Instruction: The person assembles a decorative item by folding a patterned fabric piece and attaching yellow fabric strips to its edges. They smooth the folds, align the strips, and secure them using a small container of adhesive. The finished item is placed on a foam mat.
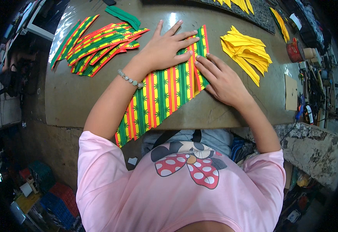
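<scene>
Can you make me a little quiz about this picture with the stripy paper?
1. True or false: both hands press on the striped sheet.
2. Which pile lies nearer the right hand: A) yellow strips, B) striped pile?
3. What is on the left hand's wrist?

Key
1. True.
2. A.
3. A bead bracelet.

A grey worktable (72,100) is lit from above; coloured plastic crates (59,199) are stacked at seven o'clock.
</scene>
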